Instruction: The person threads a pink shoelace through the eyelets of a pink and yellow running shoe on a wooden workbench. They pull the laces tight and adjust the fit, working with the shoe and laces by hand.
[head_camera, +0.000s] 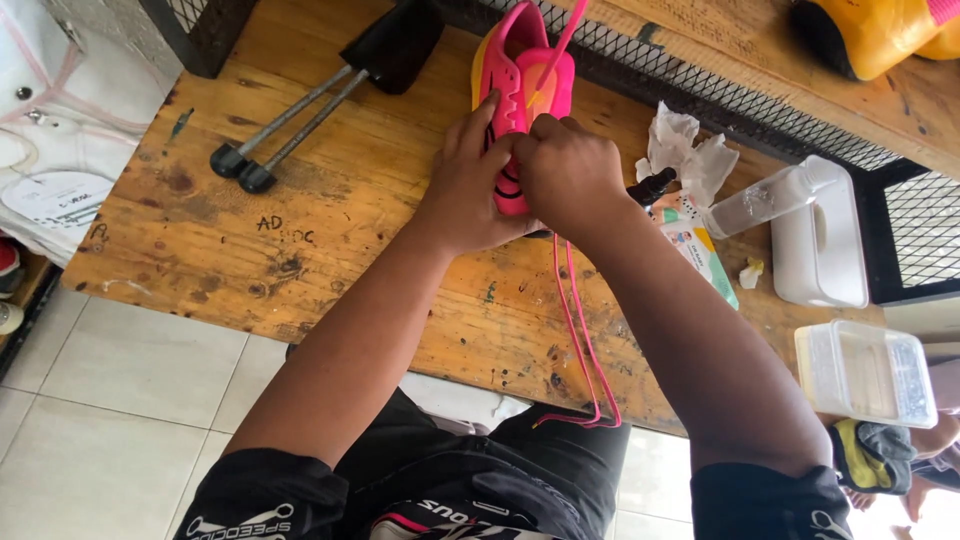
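A flat printed packet (695, 245) in white, green and orange lay on the scarred wooden tabletop (330, 250) to the right of the hands, beside a crumpled white tissue (680, 150), and a round white label (55, 195) sat on the pale sheet at the far left edge. A white rectangular plastic box (825, 240) with a clear bottle (765, 200) lying across it stood at the right, and a clear lidded plastic tub (865, 372) sat nearer, at the tabletop's right corner. Both forearms reached forward from the black-sleeved lap and met over a bright pink and orange running shoe (515, 90), which lay on the tabletop near its far edge, toe pointing away against the black wire mesh (700, 95). The left hand (465, 185) gripped the shoe's side, fingers curled over the lacing. The right hand (568, 175) was clenched on the thin pink lace (580, 330), whose loose ends trailed down off the near edge to the lap. A black-handled tool with two grey metal rods (300, 120) rested at the far left.
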